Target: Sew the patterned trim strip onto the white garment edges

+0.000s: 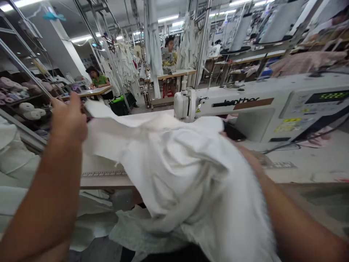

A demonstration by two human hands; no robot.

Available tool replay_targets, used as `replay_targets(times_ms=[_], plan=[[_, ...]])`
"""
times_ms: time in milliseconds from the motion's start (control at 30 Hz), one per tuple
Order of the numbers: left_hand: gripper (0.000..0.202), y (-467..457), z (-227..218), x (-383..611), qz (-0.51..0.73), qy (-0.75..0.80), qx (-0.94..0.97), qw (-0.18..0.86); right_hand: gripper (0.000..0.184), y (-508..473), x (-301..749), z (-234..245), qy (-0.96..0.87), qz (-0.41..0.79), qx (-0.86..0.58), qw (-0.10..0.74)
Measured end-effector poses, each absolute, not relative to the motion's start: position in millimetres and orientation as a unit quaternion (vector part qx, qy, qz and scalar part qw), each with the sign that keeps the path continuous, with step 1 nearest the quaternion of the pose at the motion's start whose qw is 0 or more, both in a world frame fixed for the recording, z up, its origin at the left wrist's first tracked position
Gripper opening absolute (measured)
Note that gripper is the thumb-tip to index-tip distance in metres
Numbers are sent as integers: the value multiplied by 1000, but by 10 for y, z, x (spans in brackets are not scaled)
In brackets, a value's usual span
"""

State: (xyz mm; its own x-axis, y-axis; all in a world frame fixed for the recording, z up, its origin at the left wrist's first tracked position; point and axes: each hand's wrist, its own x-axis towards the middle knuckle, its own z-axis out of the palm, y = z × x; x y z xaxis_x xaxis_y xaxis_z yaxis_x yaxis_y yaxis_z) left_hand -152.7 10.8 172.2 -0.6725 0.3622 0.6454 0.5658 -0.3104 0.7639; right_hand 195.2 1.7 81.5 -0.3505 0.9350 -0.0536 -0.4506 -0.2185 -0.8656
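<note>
A large piece of white cloth (177,160) spreads in front of me, bunched in the middle and hanging over the table's front edge. At its left end my left hand (68,116) is raised and closed on the cloth, thumb upward. My right hand (247,154) is at the cloth's right side, beside the sewing machine, gripping its edge; most of its fingers are behind the folds and blurred. The white sewing machine (207,103) stands just beyond the cloth, its needle area partly covered by it.
The sewing table (308,165) has a ruler strip (105,174) along its front. White fabric (16,160) is piled at left, near metal poles. Pink cloth (311,63) lies behind the machine. Co-workers sit at farther tables (102,90) among hanging white garments (125,65).
</note>
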Motion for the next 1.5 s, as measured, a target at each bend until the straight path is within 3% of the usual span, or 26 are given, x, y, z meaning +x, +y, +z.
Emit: replay_targets(times_ms=[67,133,233,267,300,367,433,467,533,567,667,767,867,1033,1233,1367,1433,1500], plan=[[91,9,1403,-1290,-641,-605,-471,38,34,209,1641,774,-419,735,-278,454],[85,-203,999,-944,-537,-588,-603,-55,36,332,1390,668,-448,740,-262,428],[125,-450,485,-448,-418,-534,-707,-199,41,408,1129,576,-504,731,-246,389],[126,-466,383,-344,-446,-530,-686,-220,41,416,1079,587,-525,721,-244,380],[118,-444,319,-285,-463,-532,-667,-240,40,417,1052,617,-546,707,-246,376],[78,-316,297,-291,-486,-557,-625,-250,35,392,1072,693,-580,664,-259,394],[32,-141,385,-403,-486,-596,-597,-227,32,297,1167,718,-593,606,-287,445],[22,-59,456,-465,-496,-612,-583,-197,31,216,1222,690,-594,578,-304,470],[23,68,625,-548,-539,-623,-554,-120,21,-1,1296,549,-597,526,-349,495],[25,109,712,-553,-561,-619,-543,-80,20,-120,1299,449,-601,549,-353,461],[26,150,931,-422,-595,-595,-540,8,40,-403,1152,180,-563,658,-313,390],[20,103,1045,-208,-571,-582,-578,39,43,-471,907,130,-555,649,-288,433],[19,59,1080,-135,-535,-581,-612,39,36,-401,747,236,-509,661,-257,487],[22,90,1152,-496,-536,-586,-607,25,38,-270,841,444,-353,766,-234,483],[34,-278,1731,-1168,-456,-586,-650,162,47,-48,1422,978,-346,778,-272,450],[43,-379,1982,-1370,-337,-620,-658,263,68,190,1514,954,-543,621,-296,482],[46,-236,1840,-1368,-220,-691,-647,236,86,328,1433,719,-698,433,-349,451],[37,-39,1531,-1322,-91,-741,-644,167,77,438,1340,429,-817,185,-420,349]])
